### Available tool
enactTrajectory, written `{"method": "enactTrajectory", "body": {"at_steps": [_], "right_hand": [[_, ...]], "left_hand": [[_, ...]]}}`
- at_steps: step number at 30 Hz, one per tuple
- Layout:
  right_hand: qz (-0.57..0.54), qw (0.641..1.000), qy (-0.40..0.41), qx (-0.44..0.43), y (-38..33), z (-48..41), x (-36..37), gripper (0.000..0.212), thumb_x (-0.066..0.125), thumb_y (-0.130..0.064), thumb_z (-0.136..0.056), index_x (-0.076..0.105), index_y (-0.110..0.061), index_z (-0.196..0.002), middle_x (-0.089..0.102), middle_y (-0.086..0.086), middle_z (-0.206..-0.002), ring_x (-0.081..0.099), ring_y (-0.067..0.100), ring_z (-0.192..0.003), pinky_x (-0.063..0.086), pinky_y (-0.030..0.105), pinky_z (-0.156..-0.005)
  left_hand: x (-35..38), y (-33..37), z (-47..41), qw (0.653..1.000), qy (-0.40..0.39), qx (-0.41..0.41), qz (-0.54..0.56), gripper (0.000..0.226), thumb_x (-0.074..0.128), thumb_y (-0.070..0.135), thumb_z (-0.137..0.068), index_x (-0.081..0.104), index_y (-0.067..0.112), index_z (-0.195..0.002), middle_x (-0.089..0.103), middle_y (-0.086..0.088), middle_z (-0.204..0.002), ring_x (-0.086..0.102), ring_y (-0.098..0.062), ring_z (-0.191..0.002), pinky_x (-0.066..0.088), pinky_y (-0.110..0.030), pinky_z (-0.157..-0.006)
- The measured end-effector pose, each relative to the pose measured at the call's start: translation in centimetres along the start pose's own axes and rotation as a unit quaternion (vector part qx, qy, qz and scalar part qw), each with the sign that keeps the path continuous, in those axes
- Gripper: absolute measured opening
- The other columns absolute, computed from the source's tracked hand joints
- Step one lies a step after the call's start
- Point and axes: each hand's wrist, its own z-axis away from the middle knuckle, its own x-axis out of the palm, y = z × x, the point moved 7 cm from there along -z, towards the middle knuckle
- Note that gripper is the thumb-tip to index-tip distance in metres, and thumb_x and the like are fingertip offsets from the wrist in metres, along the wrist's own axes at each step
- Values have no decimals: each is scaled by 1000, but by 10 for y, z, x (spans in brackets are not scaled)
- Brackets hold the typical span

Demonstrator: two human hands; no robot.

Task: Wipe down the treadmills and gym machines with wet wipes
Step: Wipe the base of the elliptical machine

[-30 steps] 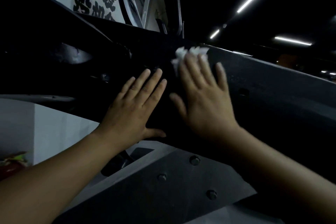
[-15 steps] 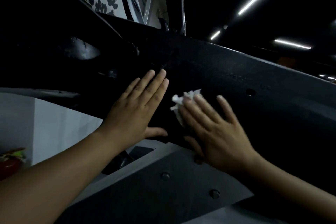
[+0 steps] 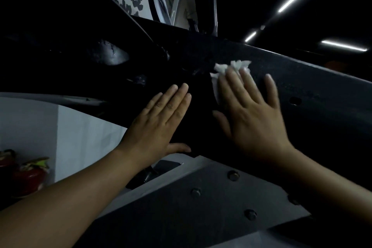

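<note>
Two hands flat on the dark textured machine beam point(image 3: 302, 78).
Right hand point(image 3: 253, 119), fingers spread, presses crumpled white wet wipe point(image 3: 231, 68) to beam; left hand point(image 3: 157, 125) beside, fingers together, flat.

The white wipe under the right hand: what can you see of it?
The wipe is a white, crumpled wad of thin, tissue-like material. The right hand, fingers straight, presses it against the dark, grainy machine beam, hiding most of it. Only its bunched top edge and a strip beside the index finger show.
</note>
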Motion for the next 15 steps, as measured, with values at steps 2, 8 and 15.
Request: {"method": "enactTrajectory", "body": {"at_steps": [2,8,15], "right_hand": [[-25,999,-3,-33,-25,-5,5,70,29,-54,-101,23,-15,-159,18,9,-166,11,29,-155,6,56,-124],[2,998,-15,-62,0,22,6,65,29,-49,-103,30,-17,-159,27,7,-164,21,26,-153,9,57,-123],[-31,995,-28,-87,-54,-19,8,69,28,-55,-102,27,-16,-160,18,5,-167,10,26,-156,6,56,-124]], "left_hand": [[-1,0,3,1000,4,-1,4,107,37,77,-86,14,2,-160,12,-16,-169,12,-29,-157,20,-45,-125],[2,-21,20,1000,3,-7,-27,101,38,73,-89,18,3,-160,17,-18,-168,17,-31,-155,23,-44,-124],[-7,-22,16,999,29,-21,14,85,42,60,-95,31,3,-157,22,-15,-167,22,-29,-154,22,-42,-123]]}}
